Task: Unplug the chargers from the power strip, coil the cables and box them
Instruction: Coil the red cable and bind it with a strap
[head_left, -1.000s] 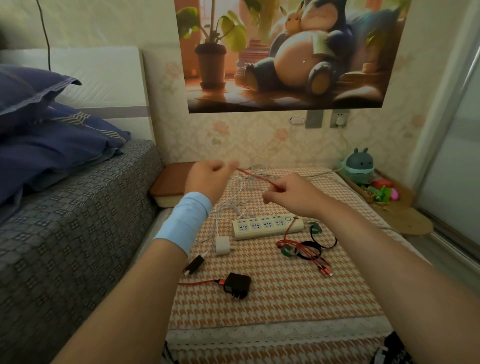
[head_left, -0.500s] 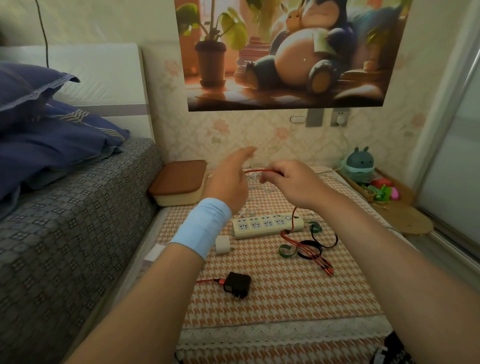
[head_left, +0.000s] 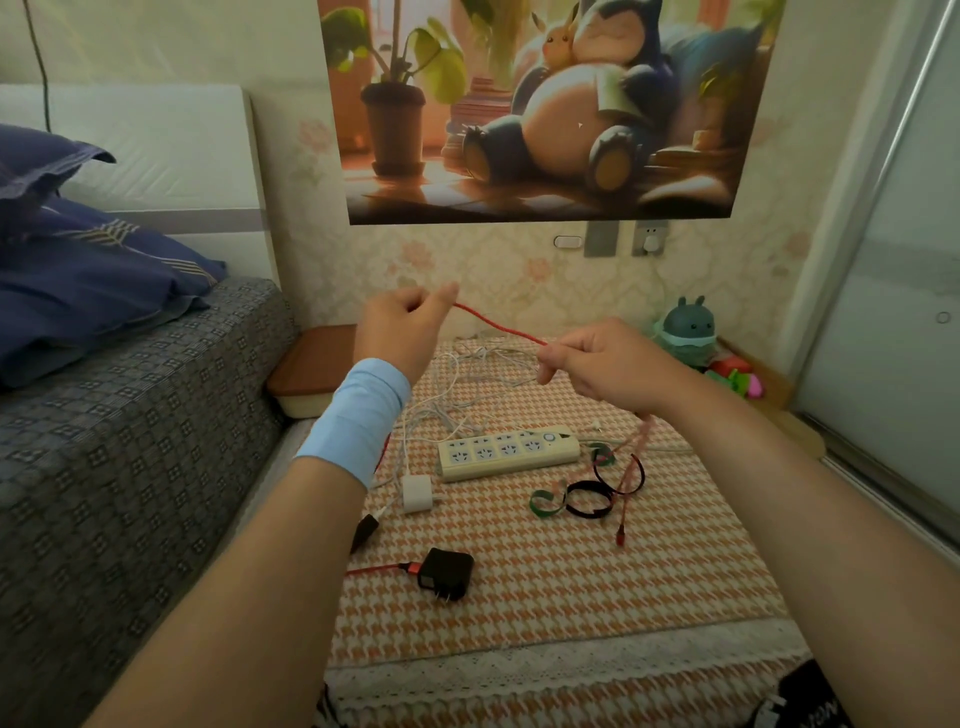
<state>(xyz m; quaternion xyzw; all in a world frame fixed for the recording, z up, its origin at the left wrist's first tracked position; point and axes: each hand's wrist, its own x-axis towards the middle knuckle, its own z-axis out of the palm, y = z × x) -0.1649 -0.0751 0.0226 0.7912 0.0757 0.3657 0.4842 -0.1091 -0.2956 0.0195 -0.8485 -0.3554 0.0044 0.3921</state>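
Holding a red cable (head_left: 498, 326) drawn taut between both hands. Left hand (head_left: 402, 335) raised, seen from the back, fingers curled, pinching the cable's upper end at the fingertips. Right hand (head_left: 610, 364) lower and to the right of it, fingers curled round the cable's other end. Below the right hand, a blurred length of the same red cable hanging down to the cloth (head_left: 571, 597), ending in a small red plug (head_left: 621, 538) beside the right forearm. Light-blue wristband (head_left: 358, 421) on the left wrist.

Between and beneath the two hands, a loose tangle of white cable (head_left: 467, 379) on the cloth. Nearer than the hands, under the gap between them, a cream power strip (head_left: 506, 452) lying flat. Just beside the strip's left end, below the left wrist, a white charger (head_left: 417, 493) lying on the cloth, apart from the sockets. Further toward the person, beside the left forearm, a black charger (head_left: 448, 574) with prongs showing and a red lead (head_left: 374, 570) plugged into it, running off behind the forearm. Under the right wrist, a green strap (head_left: 545, 503) and black straps (head_left: 587, 503) in loops, near the strip's right end. Beyond the left wrist, partly hidden by it, a shallow box (head_left: 311, 364) with a brown lid. Left of the left arm, a bed (head_left: 130, 415) with blue pillows (head_left: 78, 280).
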